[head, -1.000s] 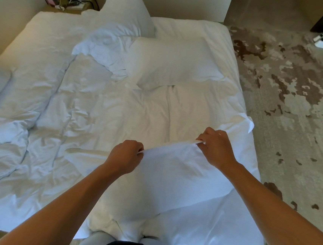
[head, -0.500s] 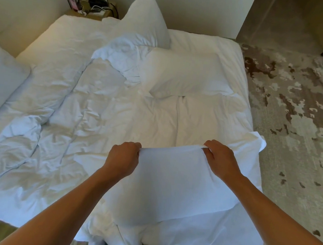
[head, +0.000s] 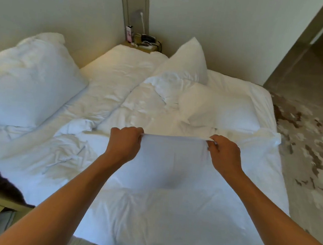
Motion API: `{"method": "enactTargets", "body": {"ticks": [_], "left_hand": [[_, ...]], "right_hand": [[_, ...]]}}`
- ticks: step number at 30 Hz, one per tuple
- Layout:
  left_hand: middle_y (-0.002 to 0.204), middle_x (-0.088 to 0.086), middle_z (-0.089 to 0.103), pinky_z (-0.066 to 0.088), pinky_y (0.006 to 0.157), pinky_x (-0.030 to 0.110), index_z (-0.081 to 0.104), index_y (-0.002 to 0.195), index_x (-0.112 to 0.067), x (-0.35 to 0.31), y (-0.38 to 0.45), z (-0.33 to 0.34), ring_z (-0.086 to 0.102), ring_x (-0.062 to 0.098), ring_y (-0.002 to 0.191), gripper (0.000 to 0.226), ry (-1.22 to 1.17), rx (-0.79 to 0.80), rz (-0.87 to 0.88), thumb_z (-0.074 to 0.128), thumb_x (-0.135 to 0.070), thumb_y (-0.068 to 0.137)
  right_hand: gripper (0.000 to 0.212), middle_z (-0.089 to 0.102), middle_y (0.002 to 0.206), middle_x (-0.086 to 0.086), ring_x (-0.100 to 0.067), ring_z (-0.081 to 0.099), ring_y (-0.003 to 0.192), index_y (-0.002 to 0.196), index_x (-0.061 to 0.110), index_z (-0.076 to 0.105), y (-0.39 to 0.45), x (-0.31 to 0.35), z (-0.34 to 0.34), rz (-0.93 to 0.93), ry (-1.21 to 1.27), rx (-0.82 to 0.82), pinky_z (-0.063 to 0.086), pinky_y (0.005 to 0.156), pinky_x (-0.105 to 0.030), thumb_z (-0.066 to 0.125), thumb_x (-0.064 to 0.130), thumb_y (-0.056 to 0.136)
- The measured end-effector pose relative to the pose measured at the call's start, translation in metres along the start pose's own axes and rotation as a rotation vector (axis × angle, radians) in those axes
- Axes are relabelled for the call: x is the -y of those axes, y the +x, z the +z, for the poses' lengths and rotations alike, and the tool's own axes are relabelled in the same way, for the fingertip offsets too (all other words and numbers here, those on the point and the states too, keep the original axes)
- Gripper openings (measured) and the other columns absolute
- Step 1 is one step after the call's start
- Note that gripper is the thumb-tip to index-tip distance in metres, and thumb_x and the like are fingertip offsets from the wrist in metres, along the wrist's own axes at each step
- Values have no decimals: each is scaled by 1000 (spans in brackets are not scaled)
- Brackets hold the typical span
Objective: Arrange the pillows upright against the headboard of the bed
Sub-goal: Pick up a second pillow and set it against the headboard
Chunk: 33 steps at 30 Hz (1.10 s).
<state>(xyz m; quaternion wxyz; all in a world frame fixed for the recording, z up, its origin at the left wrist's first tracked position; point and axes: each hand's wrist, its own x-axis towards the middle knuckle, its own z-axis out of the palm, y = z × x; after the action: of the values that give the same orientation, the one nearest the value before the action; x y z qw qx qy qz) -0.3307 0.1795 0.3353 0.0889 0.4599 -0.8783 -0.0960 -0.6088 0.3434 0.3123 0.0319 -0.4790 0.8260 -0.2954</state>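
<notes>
1. The held pillow (head: 164, 162) hangs above the near part of the bed (head: 74, 163), its top edge stretched taut.
2. Left hand (head: 124, 144) and right hand (head: 225, 156) — both arms extended forward, fingers clenched on the pillow's upper corners.
3. Three more pillows lie beyond — one (head: 26, 81) at the left.

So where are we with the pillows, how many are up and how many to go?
One looks done: the pillow on the left stands propped against the wall panel there. In hand: the left hand and right hand each have a grip on the top edge of the near pillow, lifted off the duvet. Left: the flat pillow and the pointed pillow behind it, plus placing the held one.
</notes>
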Motion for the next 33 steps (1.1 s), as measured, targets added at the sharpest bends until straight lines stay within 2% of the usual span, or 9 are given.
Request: {"method": "enactTargets", "body": {"ticks": [3, 6, 8, 15, 18, 23, 26, 30, 33], "left_hand": [[92, -4, 66, 39, 104, 58, 64, 100, -25, 55, -13, -23, 64, 23, 93, 28, -13, -18, -112, 37, -21, 105], [95, 2, 63, 53, 84, 50, 65, 108, -24, 112, -24, -49, 63, 29, 95, 27, -102, -96, -191, 39, -23, 105], [98, 5, 64, 52, 73, 42, 65, 114, -24, 151, -28, -63, 63, 30, 94, 28, -118, -169, -223, 39, -24, 106], [99, 6, 70, 54, 74, 41, 66, 113, -21, 269, -48, -73, 65, 30, 93, 26, -199, -191, -301, 41, -23, 105], [99, 6, 73, 54, 76, 40, 69, 106, -18, 311, -59, -53, 67, 32, 94, 25, -239, -116, -335, 44, -22, 103], [99, 4, 73, 54, 76, 36, 69, 103, -17, 363, -80, -14, 67, 27, 93, 27, -260, 105, -369, 43, -24, 104], [95, 2, 72, 55, 76, 37, 68, 104, -17, 373, -85, -5, 66, 25, 87, 27, -313, 89, -358, 42, -24, 105], [78, 3, 65, 49, 65, 35, 62, 96, -12, 376, -77, 2, 62, 26, 72, 24, -373, 84, -302, 41, -20, 105], [82, 7, 69, 52, 68, 36, 64, 99, -10, 378, -70, 8, 64, 28, 75, 25, -392, 113, -289, 42, -20, 106]], "right_hand": [[24, 74, 85, -2, -26, 69, 76, 94, 16, 73, 9, 56, 32, -45, 28, 23, 51, 69, -34, 55, 26, 105], [22, 75, 90, -3, -26, 69, 81, 99, 14, 74, 23, 116, 61, -114, 55, 33, 49, 70, -33, 55, 24, 105], [22, 75, 91, -4, -26, 68, 82, 99, 14, 74, 29, 155, 80, -151, 77, 37, 52, 72, -36, 55, 23, 104], [26, 72, 78, 1, -19, 66, 72, 85, 19, 69, 33, 245, 164, -163, 111, 149, 53, 66, -35, 55, 30, 104], [30, 69, 71, 1, -22, 67, 70, 76, 18, 64, 24, 262, 208, -107, 53, 249, 50, 61, -30, 57, 31, 103], [22, 78, 86, -1, -22, 75, 85, 91, 22, 75, -4, 272, 261, -4, 11, 423, 60, 78, -39, 59, 32, 103], [19, 77, 86, 1, -21, 74, 84, 87, 28, 70, -11, 276, 268, 18, 1, 415, 58, 76, -35, 60, 32, 103], [21, 77, 87, -3, -24, 74, 86, 94, 21, 76, -5, 276, 270, 47, 5, 418, 60, 82, -41, 60, 32, 103], [22, 78, 89, -5, -26, 73, 87, 99, 18, 77, 0, 273, 273, 32, -17, 412, 59, 83, -42, 60, 30, 103]]}}
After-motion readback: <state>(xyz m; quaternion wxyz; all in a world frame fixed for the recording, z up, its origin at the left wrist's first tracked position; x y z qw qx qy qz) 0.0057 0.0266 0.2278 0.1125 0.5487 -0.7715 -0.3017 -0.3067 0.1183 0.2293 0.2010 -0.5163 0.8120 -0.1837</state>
